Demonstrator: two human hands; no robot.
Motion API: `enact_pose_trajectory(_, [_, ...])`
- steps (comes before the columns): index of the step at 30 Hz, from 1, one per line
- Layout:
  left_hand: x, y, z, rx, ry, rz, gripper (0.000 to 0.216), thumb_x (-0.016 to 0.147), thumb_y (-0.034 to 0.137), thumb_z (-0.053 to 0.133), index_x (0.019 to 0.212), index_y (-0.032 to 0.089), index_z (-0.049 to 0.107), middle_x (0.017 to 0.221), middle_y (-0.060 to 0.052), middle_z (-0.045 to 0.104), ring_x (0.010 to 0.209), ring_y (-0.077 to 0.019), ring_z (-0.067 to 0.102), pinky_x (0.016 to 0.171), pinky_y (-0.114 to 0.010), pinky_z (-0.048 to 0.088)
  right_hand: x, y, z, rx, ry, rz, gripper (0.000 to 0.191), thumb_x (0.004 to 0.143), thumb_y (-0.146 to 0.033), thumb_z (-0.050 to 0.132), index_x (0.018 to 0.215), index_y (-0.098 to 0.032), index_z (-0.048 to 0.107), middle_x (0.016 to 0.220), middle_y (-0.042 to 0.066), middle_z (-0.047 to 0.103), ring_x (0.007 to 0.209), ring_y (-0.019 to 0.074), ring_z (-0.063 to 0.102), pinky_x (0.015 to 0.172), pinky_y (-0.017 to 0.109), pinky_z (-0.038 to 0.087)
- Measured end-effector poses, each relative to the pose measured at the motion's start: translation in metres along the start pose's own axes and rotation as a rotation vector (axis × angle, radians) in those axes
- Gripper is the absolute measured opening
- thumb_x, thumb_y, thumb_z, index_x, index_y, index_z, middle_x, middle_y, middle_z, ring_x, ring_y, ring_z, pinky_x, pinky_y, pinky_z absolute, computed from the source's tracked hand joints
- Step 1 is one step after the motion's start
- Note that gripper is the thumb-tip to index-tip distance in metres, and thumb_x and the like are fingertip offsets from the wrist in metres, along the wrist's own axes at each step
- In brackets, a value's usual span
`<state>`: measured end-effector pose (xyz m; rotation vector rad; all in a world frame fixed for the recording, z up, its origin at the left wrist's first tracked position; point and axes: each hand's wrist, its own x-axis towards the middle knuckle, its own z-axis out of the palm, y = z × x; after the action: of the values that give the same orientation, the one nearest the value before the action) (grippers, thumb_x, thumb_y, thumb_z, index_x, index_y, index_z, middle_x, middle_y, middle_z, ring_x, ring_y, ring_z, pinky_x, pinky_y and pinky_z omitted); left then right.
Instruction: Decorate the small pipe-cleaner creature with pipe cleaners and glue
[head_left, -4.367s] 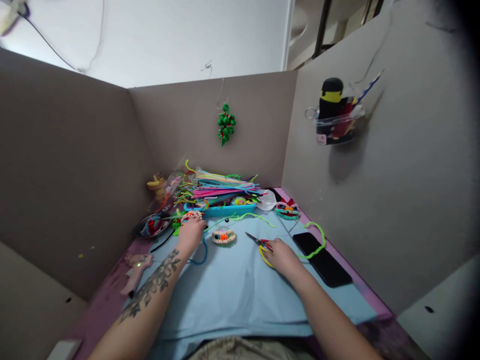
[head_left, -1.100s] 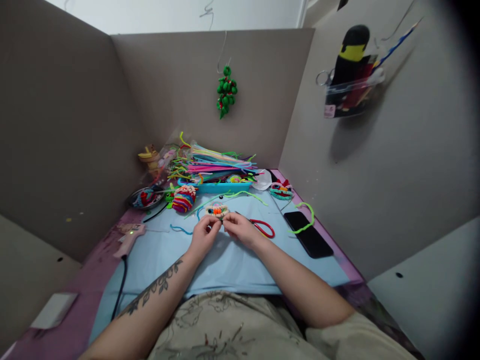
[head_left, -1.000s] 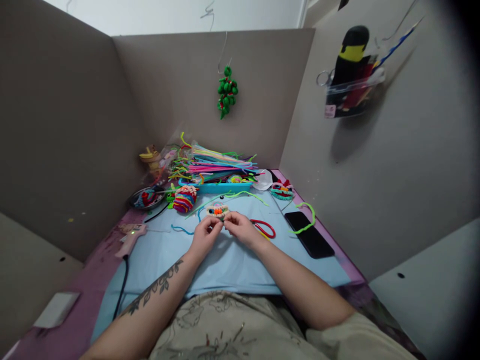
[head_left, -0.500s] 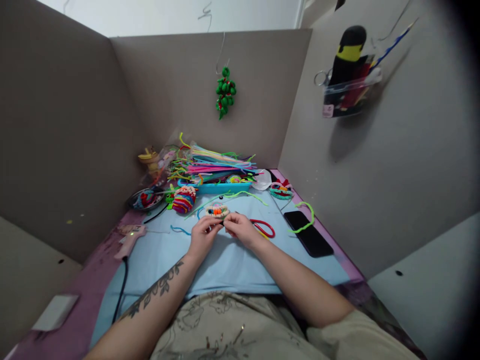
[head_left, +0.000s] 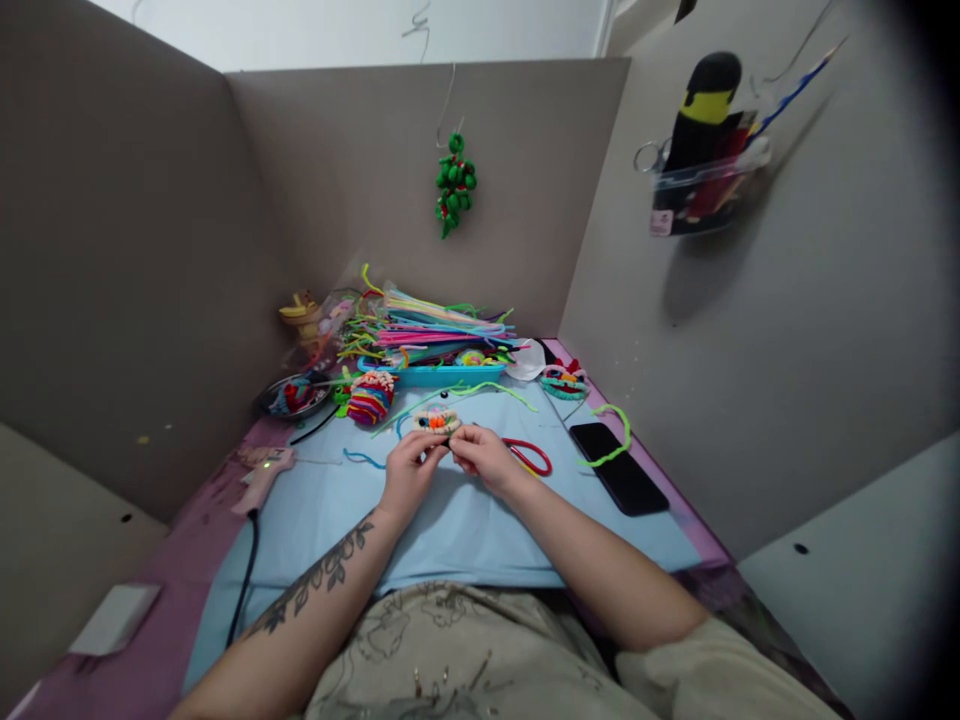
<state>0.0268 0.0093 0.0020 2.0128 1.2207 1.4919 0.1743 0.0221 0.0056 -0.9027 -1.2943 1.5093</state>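
Note:
My left hand (head_left: 407, 470) and my right hand (head_left: 484, 457) meet over the light blue mat (head_left: 450, 520), fingertips pinched together on something small and dark that I cannot make out. Just beyond the fingertips lies a small cream woven craft piece (head_left: 436, 421) with orange and coloured beads. Red-handled scissors (head_left: 529, 456) lie on the mat beside my right hand. A striped multicolour pipe-cleaner piece (head_left: 367, 397) sits further back left.
A blue tray (head_left: 431, 375) heaped with coloured pipe cleaners stands at the back. A black phone (head_left: 619, 481) with a green pipe cleaner across it lies right. A pink glue gun (head_left: 262, 477) and a dark bowl (head_left: 294, 396) sit left. Cardboard walls enclose the desk.
4.4 s ago my hands were apart, left by the striped piece, right on the scissors. Both have come together in front of the cream piece. Over the last second they hardly move.

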Motion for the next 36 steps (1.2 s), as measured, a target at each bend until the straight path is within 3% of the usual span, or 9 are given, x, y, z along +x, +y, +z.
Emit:
enact_pose_trajectory(4, [-0.0003,-0.0026,0.0008,-0.013,-0.018,0.008,0.022,0.077,0.025,0.061,0.097,0.020,0.066,0.093,-0.006,0.062,0.069,-0.0121,0.056,0.054,-0.022,0.043,0.0005,0.0006,0.0000,-0.023,0.021,-0.020,0.020,0.067,-0.033,0.060,0.063,-0.017,0.049,0.046,-0.007,0.044,0.038,0.0050,0.032,0.039,0.019,0.022])
enact_pose_trajectory(10, [-0.0010,-0.0049,0.0007,-0.005,-0.007,0.064,0.011,0.076,0.021,0.061,0.084,0.018,0.068,0.084,-0.006,0.064,0.073,-0.0134,0.058,0.057,-0.022,0.045,0.0017,0.0042,-0.0026,-0.081,0.008,-0.027,0.019,0.069,-0.032,0.059,0.062,-0.016,0.052,0.047,-0.006,0.046,0.038,0.0049,0.032,0.038,0.019,0.021])
enact_pose_trajectory(18, [-0.0009,-0.0052,0.0000,0.021,0.010,0.092,0.008,0.075,0.020,0.063,0.080,0.018,0.069,0.078,-0.005,0.067,0.072,-0.0143,0.060,0.065,-0.025,0.049,0.0001,0.0028,-0.0014,-0.059,0.009,-0.028,0.019,0.068,-0.032,0.059,0.061,-0.016,0.050,0.046,-0.006,0.045,0.038,0.0051,0.031,0.038,0.019,0.020])
enact_pose_trajectory(24, [0.0009,-0.0047,0.0012,-0.014,-0.006,0.009,0.009,0.073,0.021,0.064,0.079,0.018,0.070,0.080,-0.005,0.066,0.074,-0.0152,0.060,0.065,-0.025,0.049,0.0013,0.0045,-0.0013,-0.083,0.030,-0.042,0.016,0.068,-0.028,0.057,0.060,-0.017,0.050,0.046,-0.006,0.044,0.039,0.0056,0.031,0.039,0.020,0.020])
enact_pose_trajectory(29, [0.0035,-0.0048,0.0023,-0.075,-0.057,-0.086,0.023,0.073,0.022,0.062,0.095,0.019,0.067,0.091,-0.006,0.065,0.075,-0.0144,0.059,0.065,-0.025,0.049,0.0011,0.0002,-0.0057,-0.185,0.075,-0.154,0.016,0.071,-0.027,0.054,0.059,-0.017,0.048,0.049,-0.007,0.040,0.044,0.0065,0.032,0.044,0.019,0.025])
enact_pose_trajectory(36, [0.0035,-0.0083,0.0024,-0.058,-0.112,-0.211,0.019,0.077,0.030,0.052,0.073,0.015,0.063,0.071,-0.004,0.060,0.067,-0.0142,0.054,0.057,-0.022,0.042,-0.0017,-0.0030,-0.0088,-0.484,0.099,-0.255,0.014,0.073,-0.025,0.051,0.062,-0.016,0.050,0.059,-0.004,0.046,0.057,0.0099,0.041,0.054,0.021,0.033])
